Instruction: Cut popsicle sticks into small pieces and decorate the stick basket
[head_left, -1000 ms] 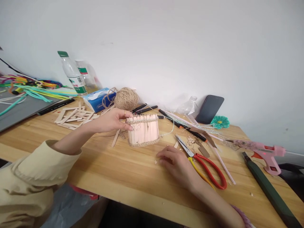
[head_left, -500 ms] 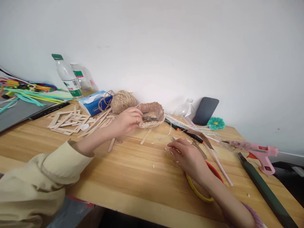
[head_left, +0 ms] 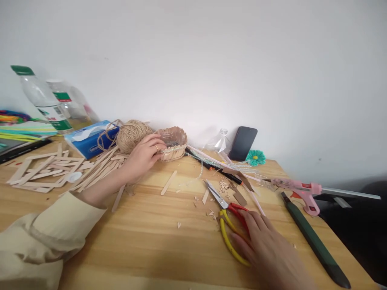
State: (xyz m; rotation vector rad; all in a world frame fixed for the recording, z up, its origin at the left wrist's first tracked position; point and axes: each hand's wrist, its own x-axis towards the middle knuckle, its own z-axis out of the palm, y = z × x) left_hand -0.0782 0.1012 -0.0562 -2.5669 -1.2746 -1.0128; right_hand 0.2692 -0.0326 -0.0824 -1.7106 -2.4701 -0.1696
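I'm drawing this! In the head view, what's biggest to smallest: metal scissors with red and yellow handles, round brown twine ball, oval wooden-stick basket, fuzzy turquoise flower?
1. Scissors
2. Twine ball and basket: too alike to rank
3. Flower

Basket shifted toward the table's back edge; scissors reached by the right hand.

The basket [head_left: 175, 154], shown wall-on nearer the middle of the table [head_left: 145, 237] a second ago, is now seen just beside the twine ball [head_left: 133, 135], its inside exposed, with the left hand [head_left: 146, 155] at its rim. The short stick [head_left: 168, 183], partly covered before, has been fully uncovered. The right hand [head_left: 269, 237] has been brought from beside the blades to the handles of the scissors [head_left: 223, 202], which have been turned more toward the front edge. With the view swung rightward, more of the glue stick [head_left: 350, 192] behind the glue gun [head_left: 305, 193] is revealed.
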